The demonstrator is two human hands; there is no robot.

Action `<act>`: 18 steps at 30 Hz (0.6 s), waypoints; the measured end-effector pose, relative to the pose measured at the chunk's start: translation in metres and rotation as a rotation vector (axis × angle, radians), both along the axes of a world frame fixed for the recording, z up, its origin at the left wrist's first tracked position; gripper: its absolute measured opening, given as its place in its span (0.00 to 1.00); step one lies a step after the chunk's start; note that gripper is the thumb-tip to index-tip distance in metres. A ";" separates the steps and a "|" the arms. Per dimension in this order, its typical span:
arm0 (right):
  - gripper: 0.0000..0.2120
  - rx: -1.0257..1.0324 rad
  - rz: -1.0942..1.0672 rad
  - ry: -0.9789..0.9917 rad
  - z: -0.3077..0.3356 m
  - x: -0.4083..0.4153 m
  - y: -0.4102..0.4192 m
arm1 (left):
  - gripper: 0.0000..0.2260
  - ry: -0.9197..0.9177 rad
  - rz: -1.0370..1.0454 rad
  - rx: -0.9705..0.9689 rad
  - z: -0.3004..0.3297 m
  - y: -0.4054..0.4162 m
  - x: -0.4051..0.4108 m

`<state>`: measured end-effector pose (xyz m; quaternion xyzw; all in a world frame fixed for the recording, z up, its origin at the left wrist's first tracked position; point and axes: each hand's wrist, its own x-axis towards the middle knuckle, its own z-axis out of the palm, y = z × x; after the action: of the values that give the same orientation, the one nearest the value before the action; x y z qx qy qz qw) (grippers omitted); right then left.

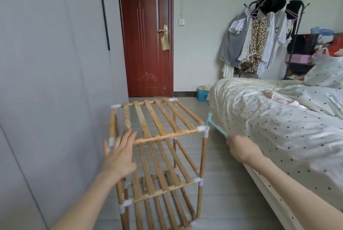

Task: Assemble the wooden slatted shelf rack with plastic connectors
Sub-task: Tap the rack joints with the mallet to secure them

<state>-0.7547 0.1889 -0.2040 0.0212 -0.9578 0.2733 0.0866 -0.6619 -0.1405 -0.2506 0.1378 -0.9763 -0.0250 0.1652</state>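
Observation:
A three-tier wooden slatted rack (159, 118) stands upright on the floor, its poles joined by white plastic connectors. My left hand (119, 152) lies open with straight fingers at the near left corner of the top shelf, fingertips touching the front rail. My right hand (241, 148) grips the handle of a small turquoise plastic hammer (215, 125). The hammer's head sits right beside the white connector (203, 130) at the top shelf's near right corner. The hammer and right hand look motion-blurred.
A bed with a dotted cover (269, 127) runs along the right, close to the rack. A grey wall (46, 81) is on the left, a red-brown door (148, 35) stands behind, and a clothes stand (259, 40) is at the back right. A blue box (202, 95) sits by the bed's foot.

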 end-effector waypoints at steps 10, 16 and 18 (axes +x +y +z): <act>0.12 -0.017 -0.058 -0.084 0.006 -0.008 0.005 | 0.40 0.046 0.018 -0.038 -0.003 0.007 0.000; 0.09 -0.099 -0.188 0.232 0.004 -0.002 0.001 | 0.41 0.064 0.010 -0.002 -0.003 0.012 0.001; 0.11 0.031 -0.105 0.015 -0.011 -0.002 0.000 | 0.41 0.078 0.010 0.010 -0.005 0.011 0.000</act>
<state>-0.7568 0.1893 -0.2146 -0.0255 -0.9611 0.2532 0.1077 -0.6615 -0.1299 -0.2554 0.1426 -0.9682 -0.0343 0.2028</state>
